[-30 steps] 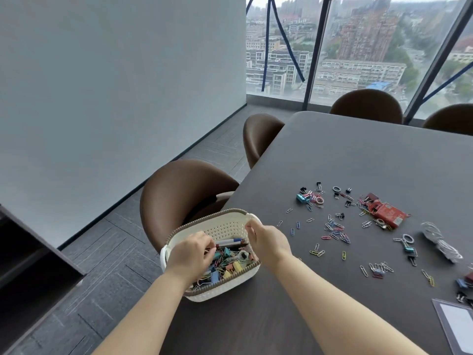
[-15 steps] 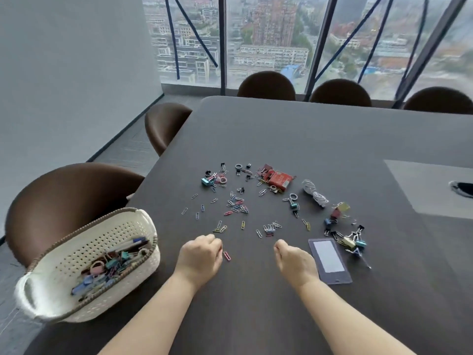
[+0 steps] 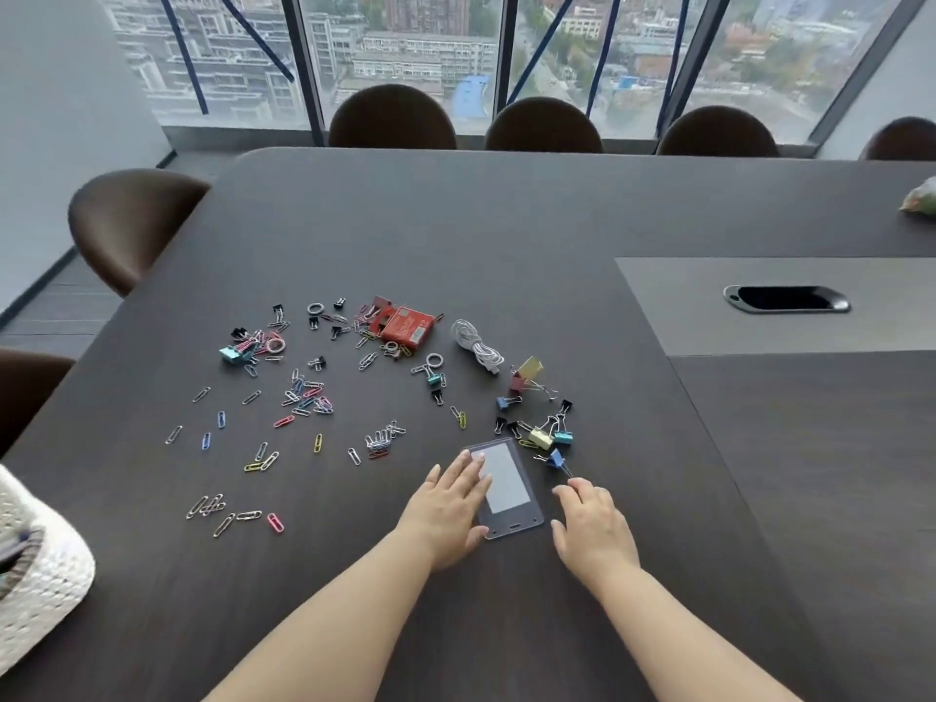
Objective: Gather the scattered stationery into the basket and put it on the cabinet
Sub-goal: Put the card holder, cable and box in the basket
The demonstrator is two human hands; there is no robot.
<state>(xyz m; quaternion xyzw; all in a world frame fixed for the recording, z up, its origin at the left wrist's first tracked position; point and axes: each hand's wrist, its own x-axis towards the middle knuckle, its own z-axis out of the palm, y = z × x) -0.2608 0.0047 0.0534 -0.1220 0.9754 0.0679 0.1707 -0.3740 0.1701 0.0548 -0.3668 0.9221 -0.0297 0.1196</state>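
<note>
The white perforated basket (image 3: 35, 575) sits at the table's left edge, mostly cut off by the frame. Coloured paper clips (image 3: 304, 397) and binder clips (image 3: 544, 433) lie scattered across the dark table (image 3: 506, 220), with a red box (image 3: 407, 326) and a coiled white cable (image 3: 476, 347). A clear badge holder (image 3: 506, 486) lies flat in front of me. My left hand (image 3: 448, 509) rests flat with its fingers on the holder's left side. My right hand (image 3: 592, 529) hovers just right of it, fingers spread, near a blue binder clip (image 3: 556, 458).
Brown chairs (image 3: 392, 116) line the far and left sides of the table. A cable port (image 3: 785, 298) sits in a grey panel at the right. A green-and-white packet (image 3: 922, 197) lies at the far right edge.
Both hands left the basket and moved right and forward across the table to the badge holder. The view swung right, so the basket slid to the left edge.
</note>
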